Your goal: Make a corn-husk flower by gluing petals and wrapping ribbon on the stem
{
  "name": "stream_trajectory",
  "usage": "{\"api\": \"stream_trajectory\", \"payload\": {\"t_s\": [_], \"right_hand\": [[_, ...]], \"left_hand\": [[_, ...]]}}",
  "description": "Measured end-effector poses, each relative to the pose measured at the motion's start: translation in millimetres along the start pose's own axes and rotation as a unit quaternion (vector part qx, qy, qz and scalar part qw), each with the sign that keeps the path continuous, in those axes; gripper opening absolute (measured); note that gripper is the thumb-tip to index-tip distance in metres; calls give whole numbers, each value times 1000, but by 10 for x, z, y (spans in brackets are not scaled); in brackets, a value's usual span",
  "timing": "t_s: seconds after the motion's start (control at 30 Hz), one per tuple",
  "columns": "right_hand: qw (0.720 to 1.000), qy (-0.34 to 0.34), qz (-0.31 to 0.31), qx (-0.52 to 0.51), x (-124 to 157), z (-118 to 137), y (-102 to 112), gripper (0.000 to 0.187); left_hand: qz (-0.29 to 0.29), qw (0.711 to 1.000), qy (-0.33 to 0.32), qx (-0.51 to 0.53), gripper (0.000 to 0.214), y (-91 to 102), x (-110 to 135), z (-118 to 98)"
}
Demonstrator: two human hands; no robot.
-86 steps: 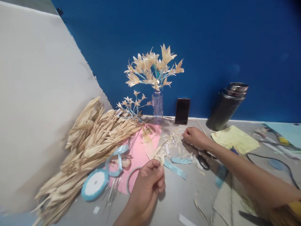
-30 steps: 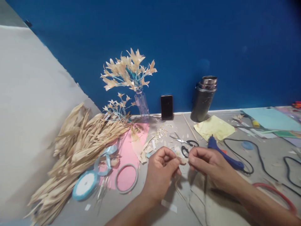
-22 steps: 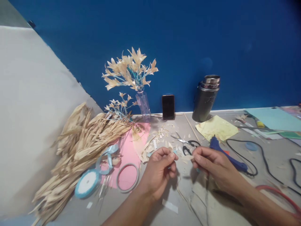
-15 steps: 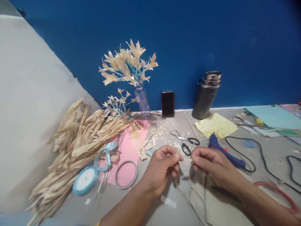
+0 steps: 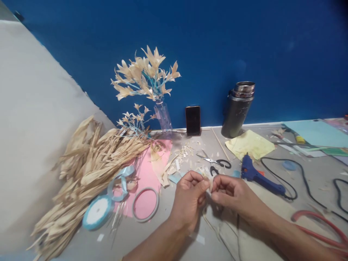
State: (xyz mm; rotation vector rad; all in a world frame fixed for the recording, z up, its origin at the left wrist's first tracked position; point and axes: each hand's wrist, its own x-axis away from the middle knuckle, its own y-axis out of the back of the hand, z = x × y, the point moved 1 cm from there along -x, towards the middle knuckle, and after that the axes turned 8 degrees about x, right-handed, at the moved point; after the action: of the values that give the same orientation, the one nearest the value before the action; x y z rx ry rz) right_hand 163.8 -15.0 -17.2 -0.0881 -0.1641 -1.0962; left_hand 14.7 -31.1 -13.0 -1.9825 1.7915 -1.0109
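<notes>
Just nearside of scissors (image 5: 215,161), left hand (image 5: 189,197) pinched pale scrap (image 5: 210,182), presumably for fine control; whether right hand (image 5: 234,197) gripped it was unclear.

The left hand (image 5: 189,201) pinches a pale scrap (image 5: 210,182), the right hand (image 5: 235,197) just beside it.
</notes>
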Motion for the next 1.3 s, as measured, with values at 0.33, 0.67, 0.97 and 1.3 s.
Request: {"api": "stream_trajectory", "payload": {"t_s": [0.33, 0.67, 0.97, 1.3], "right_hand": [[992, -58, -3, -115, -9, -153, -95, 34], [989, -8, 13, 147, 85, 70, 65, 16], [696, 3, -238, 677, 265, -134, 1263, 28], [727, -27, -190, 659, 176, -210, 1190, 19]], "left_hand": [[3, 999, 0, -43, 37, 45, 25, -6], [-24, 970, -61, -236, 18, -44, 65, -214], [18, 991, -73, -111, 27, -406, -552, -194], [33, 997, -74, -11, 40, -1064, -1649, 416]]}}
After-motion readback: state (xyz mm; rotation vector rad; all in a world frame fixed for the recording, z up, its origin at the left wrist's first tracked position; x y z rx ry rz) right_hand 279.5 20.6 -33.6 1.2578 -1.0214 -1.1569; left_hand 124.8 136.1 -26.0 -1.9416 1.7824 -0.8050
